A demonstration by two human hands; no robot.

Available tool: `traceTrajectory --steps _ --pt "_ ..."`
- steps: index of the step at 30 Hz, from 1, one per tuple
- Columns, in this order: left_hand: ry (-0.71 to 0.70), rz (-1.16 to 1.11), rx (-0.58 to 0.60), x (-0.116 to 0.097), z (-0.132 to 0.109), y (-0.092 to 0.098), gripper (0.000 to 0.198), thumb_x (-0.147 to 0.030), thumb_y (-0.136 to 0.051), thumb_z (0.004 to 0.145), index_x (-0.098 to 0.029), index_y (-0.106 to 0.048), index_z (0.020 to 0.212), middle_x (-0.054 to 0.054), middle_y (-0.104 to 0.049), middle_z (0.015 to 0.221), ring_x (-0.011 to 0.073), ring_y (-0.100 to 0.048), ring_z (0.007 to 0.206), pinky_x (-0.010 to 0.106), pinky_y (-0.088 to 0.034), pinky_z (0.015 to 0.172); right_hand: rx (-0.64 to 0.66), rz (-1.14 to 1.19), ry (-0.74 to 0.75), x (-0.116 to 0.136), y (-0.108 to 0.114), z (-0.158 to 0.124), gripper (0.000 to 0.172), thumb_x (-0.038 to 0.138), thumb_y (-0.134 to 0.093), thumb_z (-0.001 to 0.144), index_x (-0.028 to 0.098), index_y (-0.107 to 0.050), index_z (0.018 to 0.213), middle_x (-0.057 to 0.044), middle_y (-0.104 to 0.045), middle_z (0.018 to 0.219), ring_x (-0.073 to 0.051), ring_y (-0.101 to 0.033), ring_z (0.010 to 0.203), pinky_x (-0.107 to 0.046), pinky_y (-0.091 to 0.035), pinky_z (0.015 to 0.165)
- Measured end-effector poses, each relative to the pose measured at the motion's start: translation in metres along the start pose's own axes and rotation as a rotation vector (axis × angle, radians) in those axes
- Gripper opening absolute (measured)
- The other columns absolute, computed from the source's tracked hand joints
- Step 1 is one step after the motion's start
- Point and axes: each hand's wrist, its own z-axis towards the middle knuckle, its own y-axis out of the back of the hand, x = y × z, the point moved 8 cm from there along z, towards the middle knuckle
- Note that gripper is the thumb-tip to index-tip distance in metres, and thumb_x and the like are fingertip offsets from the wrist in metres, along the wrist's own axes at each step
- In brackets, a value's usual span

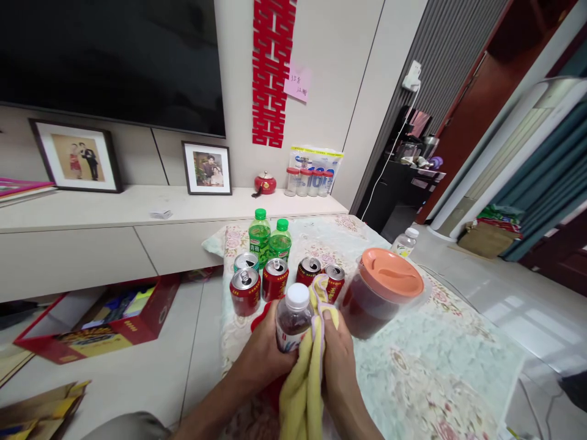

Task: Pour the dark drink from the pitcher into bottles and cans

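Where floral tablecloth [389, 370] lies near a white cabinet [77, 250], left hand [270, 349] grips bottle [293, 321], right hand [339, 351] clutches towel [299, 391].

A home living room, shown by the wall-mounted television [110, 61], framed photographs [208, 168] and low white cabinet [96, 211].

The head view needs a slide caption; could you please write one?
Left hand grips white-capped bottle; right hand holds yellow cloth.

Forward way is being blocked by cans [276, 282] and green bottles [260, 239], rightward by lidded pitcher [370, 305]; passage is being left over tablecloth [435, 360] at near right.
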Motion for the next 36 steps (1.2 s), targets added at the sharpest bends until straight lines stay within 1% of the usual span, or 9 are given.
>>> traceTrajectory --steps 5,8,10,13,16,19,24,30,36 --pt "-0.045 -0.069 -0.102 -0.009 0.0 0.007 0.054 -0.032 -0.079 0.084 -0.023 -0.052 0.13 0.015 -0.072 0.139 0.0323 -0.071 0.124 0.045 -0.056 0.107 0.006 -0.236 0.271 0.029 0.003 -0.023 0.046 0.054 -0.061 0.102 0.027 -0.071 0.138 -0.013 -0.063 0.149 -0.032 -0.058 0.142 -0.051 -0.045 0.119" --pt "-0.052 -0.109 -0.116 -0.015 -0.004 0.005 0.055 -0.037 -0.08 0.083 -0.023 -0.052 0.128 0.016 -0.072 0.14 0.033 -0.072 0.121 0.045 -0.059 0.103 0.059 -0.373 0.56 0.045 -0.004 -0.035 0.04 0.038 -0.064 0.103 0.032 -0.067 0.142 -0.011 -0.055 0.156 -0.029 -0.055 0.145 -0.048 -0.047 0.117" --pt "-0.052 -0.133 -0.112 -0.017 -0.007 0.003 0.061 -0.035 -0.085 0.078 -0.023 -0.052 0.128 0.016 -0.073 0.136 0.033 -0.075 0.114 0.044 -0.062 0.096 0.019 -0.335 0.634 0.051 -0.002 -0.034 0.036 0.036 -0.064 0.102 0.03 -0.069 0.137 -0.011 -0.058 0.15 -0.029 -0.058 0.139 -0.047 -0.049 0.113" --pt "-0.062 -0.178 -0.097 -0.019 -0.01 -0.002 0.076 -0.026 -0.094 0.068 -0.023 -0.051 0.131 0.015 -0.076 0.13 0.0328 -0.077 0.109 0.042 -0.064 0.092 -0.045 -0.132 0.433 0.045 0.003 -0.013 0.036 0.047 -0.065 0.099 0.025 -0.073 0.127 -0.011 -0.069 0.135 -0.029 -0.066 0.126 -0.047 -0.051 0.109" --pt "-0.098 -0.206 -0.099 -0.021 -0.012 -0.005 0.084 -0.016 -0.096 0.059 -0.023 -0.052 0.13 0.015 -0.076 0.132 0.035 -0.076 0.117 0.043 -0.064 0.099 0.01 0.099 0.121 0.033 -0.004 0.006 0.045 0.059 -0.071 0.092 0.022 -0.074 0.118 -0.009 -0.079 0.114 -0.029 -0.073 0.106 -0.044 -0.057 0.096" --pt "-0.094 -0.226 -0.107 -0.021 -0.014 -0.007 0.083 -0.012 -0.094 0.059 -0.024 -0.053 0.13 0.015 -0.076 0.134 0.0351 -0.076 0.12 0.044 -0.063 0.103 0.06 0.253 -0.022 0.027 -0.012 0.011 0.045 0.064 -0.074 0.086 0.023 -0.074 0.107 -0.005 -0.081 0.098 -0.028 -0.075 0.096 -0.041 -0.06 0.089" --pt "-0.056 -0.292 -0.2 -0.01 -0.014 0.002 0.073 -0.025 -0.087 0.067 -0.023 -0.055 0.132 0.009 -0.081 0.122 0.0309 -0.08 0.107 0.04 -0.066 0.093 0.056 0.241 -0.054 0.001 -0.013 0.004 0.038 0.064 -0.073 0.087 0.026 -0.073 0.093 -0.002 -0.078 0.086 -0.024 -0.072 0.081 -0.037 -0.061 0.08" --pt "-0.088 -0.303 -0.301 0.004 -0.016 0.015 0.083 -0.035 -0.092 0.066 -0.021 -0.05 0.136 0.013 -0.079 0.124 0.0334 -0.079 0.11 0.043 -0.064 0.098 0.049 0.189 -0.107 -0.044 -0.011 -0.008 0.031 0.058 -0.07 0.093 0.027 -0.073 0.09 0.0 -0.076 0.086 -0.021 -0.069 0.077 -0.036 -0.06 0.082" --pt "-0.071 -0.387 -0.365 0.009 -0.016 0.02 0.087 -0.048 -0.096 0.065 -0.022 -0.05 0.134 0.012 -0.08 0.123 0.0339 -0.079 0.108 0.041 -0.066 0.093 0.068 -0.007 -0.008 -0.034 -0.002 -0.018 0.044 0.061 -0.053 0.104 0.026 -0.074 0.122 -0.009 -0.079 0.12 -0.029 -0.073 0.114 -0.046 -0.056 0.106"
